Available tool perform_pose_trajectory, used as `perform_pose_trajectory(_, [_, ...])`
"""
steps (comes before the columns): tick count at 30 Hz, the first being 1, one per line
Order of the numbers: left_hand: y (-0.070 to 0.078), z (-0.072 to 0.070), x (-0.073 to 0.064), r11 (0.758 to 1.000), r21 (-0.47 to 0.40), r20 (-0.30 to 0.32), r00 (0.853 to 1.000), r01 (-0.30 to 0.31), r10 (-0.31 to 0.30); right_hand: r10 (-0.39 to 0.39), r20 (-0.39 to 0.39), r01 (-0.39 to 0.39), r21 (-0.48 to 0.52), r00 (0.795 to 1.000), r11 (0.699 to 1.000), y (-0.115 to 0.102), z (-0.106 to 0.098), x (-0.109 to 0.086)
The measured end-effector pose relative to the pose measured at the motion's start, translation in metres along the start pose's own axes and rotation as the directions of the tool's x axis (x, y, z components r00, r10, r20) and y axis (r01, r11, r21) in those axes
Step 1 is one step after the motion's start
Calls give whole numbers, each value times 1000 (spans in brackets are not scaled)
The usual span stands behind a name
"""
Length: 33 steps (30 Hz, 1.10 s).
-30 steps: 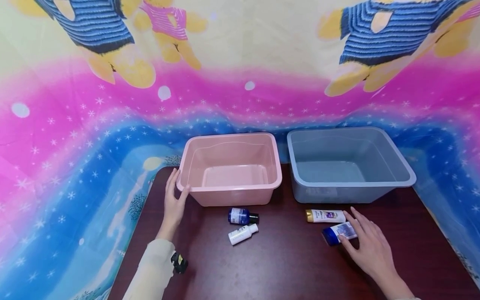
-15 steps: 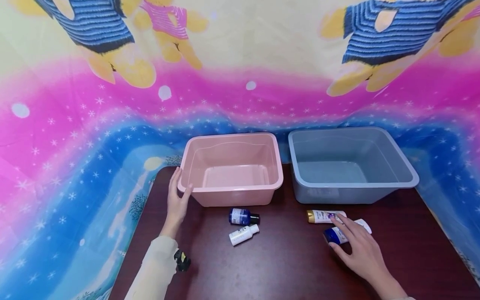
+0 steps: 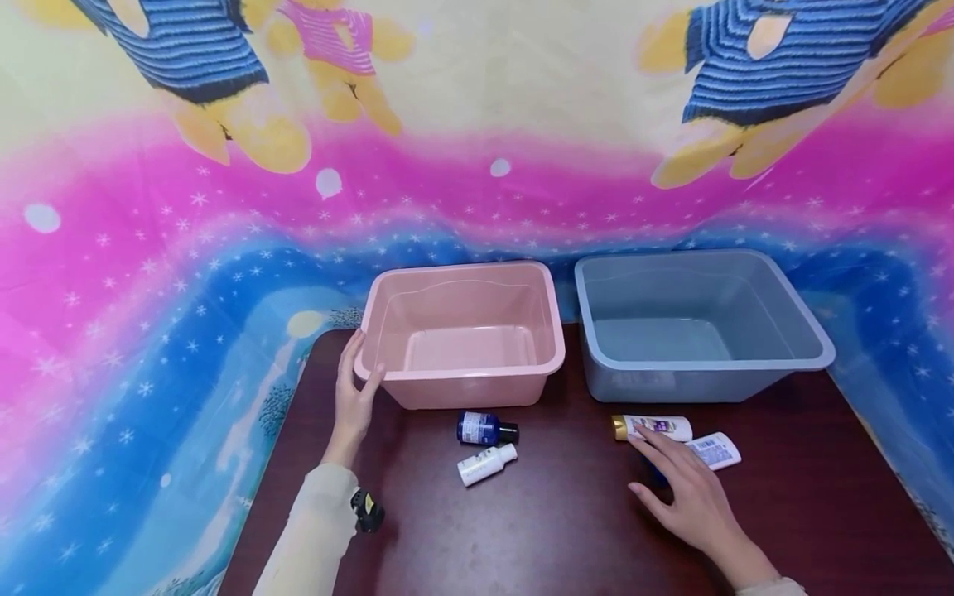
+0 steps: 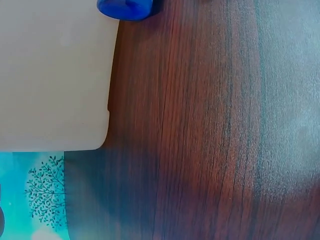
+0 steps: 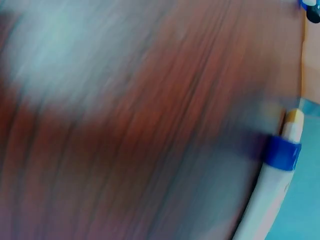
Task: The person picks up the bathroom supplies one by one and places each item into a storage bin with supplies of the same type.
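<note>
My left hand (image 3: 354,410) rests at the front left corner of a pink plastic basin (image 3: 462,391), fingers along its side and thumb near the front rim. My right hand (image 3: 689,488) is spread over a white tube with a blue cap (image 3: 714,452), hiding much of its cap end; contact cannot be told. Just behind lies a white tube with a gold cap (image 3: 663,427), partly behind the fingertips. In the right wrist view the blue-capped tube (image 5: 270,200) shows at the right edge. A blue bottle with a black cap (image 3: 480,429) and a small white bottle (image 3: 484,466) lie before the pink basin.
A grey-blue basin (image 3: 671,385) stands right of the pink one, at the back of the dark wooden table (image 3: 522,538). Behind both hangs a printed cloth (image 3: 477,199). A black strap device (image 3: 367,511) is on the left wrist.
My right hand has moved left across the two tubes, uncovering the white end of the blue-capped one and covering its cap. My left hand stays at the pink basin's corner.
</note>
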<state>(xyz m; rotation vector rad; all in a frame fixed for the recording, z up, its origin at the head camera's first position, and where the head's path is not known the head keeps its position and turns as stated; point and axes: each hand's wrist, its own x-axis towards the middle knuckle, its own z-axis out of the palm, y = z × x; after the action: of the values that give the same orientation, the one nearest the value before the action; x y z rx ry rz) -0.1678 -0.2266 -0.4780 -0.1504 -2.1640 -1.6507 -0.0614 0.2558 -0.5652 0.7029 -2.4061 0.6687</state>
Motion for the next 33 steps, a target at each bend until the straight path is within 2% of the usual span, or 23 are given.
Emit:
perform_pose_trajectory(4, [1, 4, 2, 999, -41, 25, 1000, 1, 0, -6, -10, 6, 37, 1000, 999, -6, 6, 6])
perform_pose_trajectory(9, [1, 9, 2, 998, -61, 22, 1000, 17, -16, -1, 36, -2, 76, 999, 997, -15, 13, 12])
perform_pose_trajectory(14, [1, 14, 0, 997, -64, -22, 999, 34, -35, -20, 47, 13, 131, 999, 991, -24, 21, 18])
perform_pose_trajectory(21, [0, 15, -6, 999, -32, -82, 996, 24, -27, -28, 93, 14, 150, 995, 989, -38, 32, 26])
perform_pose_trajectory(27, [-1, 17, -8, 999, -42, -143, 990, -1, -5, -42, 122, 23, 158, 992, 987, -48, 43, 36])
perform_pose_trajectory(33, [-2, 17, -9, 999, -35, -159, 987, -6, 1, -53, 131, 29, 182, 990, 983, -59, 53, 43])
